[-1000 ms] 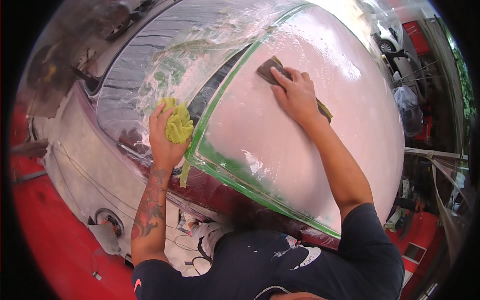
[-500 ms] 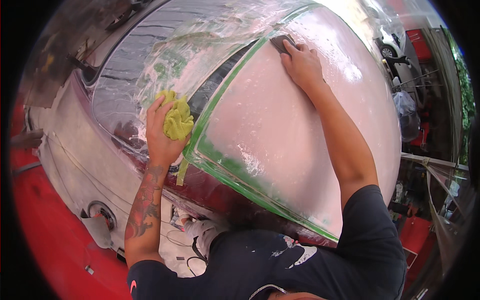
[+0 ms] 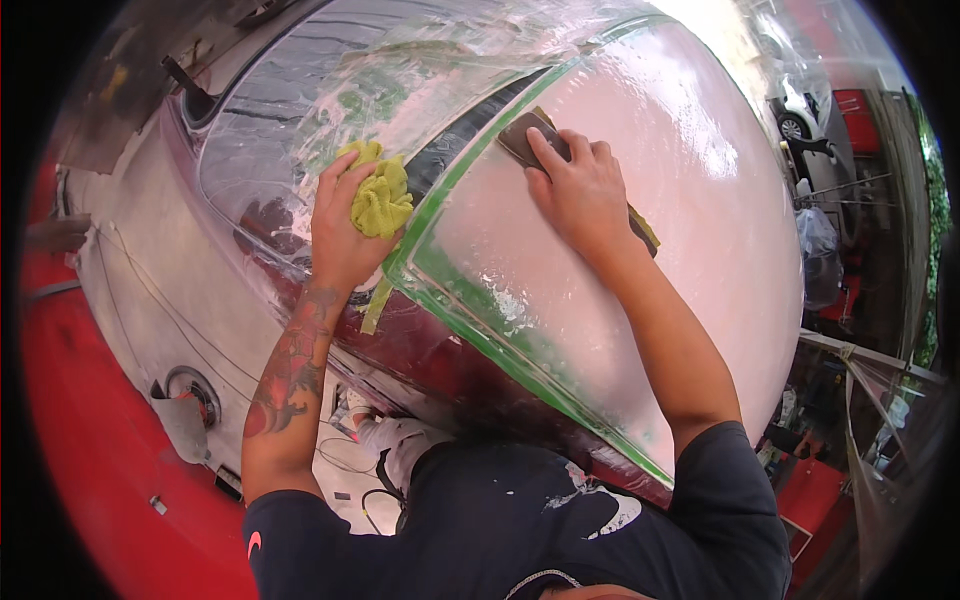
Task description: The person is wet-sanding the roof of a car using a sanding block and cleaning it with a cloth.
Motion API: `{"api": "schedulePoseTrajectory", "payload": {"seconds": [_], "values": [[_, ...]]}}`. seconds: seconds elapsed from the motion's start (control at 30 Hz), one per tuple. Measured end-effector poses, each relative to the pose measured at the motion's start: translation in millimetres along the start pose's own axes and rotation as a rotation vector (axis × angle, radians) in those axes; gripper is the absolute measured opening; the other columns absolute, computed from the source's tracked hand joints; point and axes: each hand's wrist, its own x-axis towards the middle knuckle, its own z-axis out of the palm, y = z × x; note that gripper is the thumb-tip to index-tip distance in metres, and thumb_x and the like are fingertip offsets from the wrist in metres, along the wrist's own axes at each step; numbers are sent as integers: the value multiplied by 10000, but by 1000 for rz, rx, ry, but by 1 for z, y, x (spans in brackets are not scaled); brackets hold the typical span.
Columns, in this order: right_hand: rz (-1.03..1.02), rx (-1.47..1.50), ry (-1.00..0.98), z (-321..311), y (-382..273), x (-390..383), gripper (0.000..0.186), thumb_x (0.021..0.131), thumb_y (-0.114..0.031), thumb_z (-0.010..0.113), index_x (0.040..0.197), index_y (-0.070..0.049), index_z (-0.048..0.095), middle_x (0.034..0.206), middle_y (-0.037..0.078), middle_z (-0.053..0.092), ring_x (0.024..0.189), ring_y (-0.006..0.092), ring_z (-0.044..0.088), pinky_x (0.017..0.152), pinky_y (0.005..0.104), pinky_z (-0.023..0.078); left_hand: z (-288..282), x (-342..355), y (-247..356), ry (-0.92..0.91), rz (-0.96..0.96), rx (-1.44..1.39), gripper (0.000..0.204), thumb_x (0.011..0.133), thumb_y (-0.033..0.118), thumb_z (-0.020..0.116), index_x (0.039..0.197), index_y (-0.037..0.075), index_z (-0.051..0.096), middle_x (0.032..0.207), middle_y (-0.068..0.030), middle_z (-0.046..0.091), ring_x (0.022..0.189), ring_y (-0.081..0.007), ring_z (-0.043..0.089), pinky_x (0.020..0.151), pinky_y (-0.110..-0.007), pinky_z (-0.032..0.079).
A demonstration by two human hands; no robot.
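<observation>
A wet, pale pinkish car roof panel fills the middle, edged with green masking tape. My right hand presses a dark sanding block flat on the panel near its far left edge. Sandpaper edges show at both ends of the block; the palm hides its middle. At the left, my left hand grips a crumpled yellow-green cloth beside the taped corner, over the plastic-covered glass. A loose tape end hangs just below that hand.
Smeared clear plastic sheeting covers the windshield at the left. A round disc tool lies on the floor by a red area. Cables cross the pale floor. A white car and a filled plastic bag are at the right.
The sanding block, under my right hand, has slid toward me and left along the panel, turning. My left hand with the cloth appears slightly farther right and up as the view shifts.
</observation>
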Motion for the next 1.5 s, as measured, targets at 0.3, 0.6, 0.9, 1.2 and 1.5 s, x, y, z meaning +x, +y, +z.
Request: {"api": "schedulePoseTrajectory", "payload": {"seconds": [0.3, 0.6, 0.9, 1.2, 1.5], "values": [[-125, 127, -191, -47, -65, -93, 631, 756, -212, 805, 1361, -198, 623, 1332, 170, 546, 1034, 371, 554, 844, 457, 485, -5, -6, -4, 4, -6, -9, 662, 657, 141, 878, 1263, 89, 617, 1381, -192, 527, 1258, -411, 546, 1032, -468, 477], [-72, 98, -127, -29, -84, -84, 611, 761, -222, 797, 1346, -187, 622, 1303, 175, 551, 1010, 341, 566, 819, 433, 496, -5, -7, -8, 22, 12, 17, 664, 662, 83, 860, 1276, 82, 607, 1384, -188, 540, 1254, -394, 560, 1036, -449, 482], [-10, -6, -110, -14, -71, -28, 529, 809, -223, 756, 1318, -166, 622, 1189, 140, 592, 953, 324, 562, 785, 436, 483, -2, -5, -8, 12, 11, 2, 665, 664, 132, 880, 1269, 74, 609, 1378, -189, 530, 1258, -400, 551, 1040, -459, 475], [-34, 9, -107, -14, -59, -19, 561, 784, -223, 771, 1323, -158, 633, 1255, 163, 584, 955, 339, 568, 786, 425, 492, -5, -3, -1, 9, 24, -6, 653, 670, 121, 867, 1269, 75, 610, 1376, -192, 531, 1254, -400, 555, 1032, -453, 480], [-164, 115, -105, -30, -82, -67, 516, 824, -229, 727, 1325, -157, 623, 1211, 166, 589, 947, 334, 569, 772, 435, 485, -4, -5, -4, -4, 2, 3, 653, 669, 153, 869, 1265, 84, 613, 1375, -199, 524, 1252, -407, 545, 1036, -463, 472]]}}
